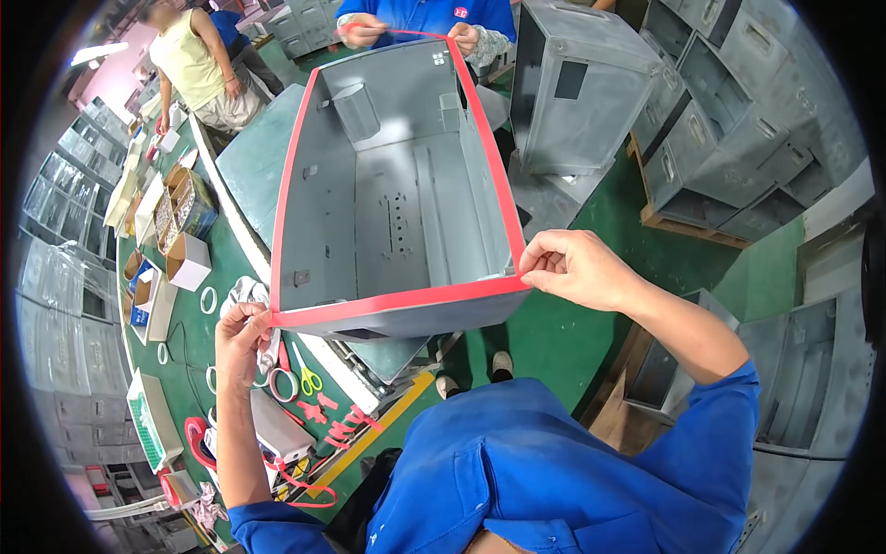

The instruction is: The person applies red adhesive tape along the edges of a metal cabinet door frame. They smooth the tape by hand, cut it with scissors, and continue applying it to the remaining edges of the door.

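A large grey metal box point(392, 222) stands open side up in front of me, with red tape point(406, 303) along its rim. At the near left corner my left hand point(242, 334) is closed, pinching the tape between thumb and fingers. My right hand point(577, 270) is closed at the near right corner, its fingertips pinching the tape there. Across the box, a co-worker in blue has a left-side hand point(363, 30) and a right-side hand point(464, 37) at the far rim, with a red strip running between them.
On the green bench point(189, 337) at left lie yellow-green scissors point(310, 379), cut red tape pieces point(343, 429), tape rolls point(283, 384) and small parts boxes point(187, 262). Grey metal cabinets point(583, 88) stand at right, some on a wooden pallet point(692, 229). Another person point(198, 65) stands far left.
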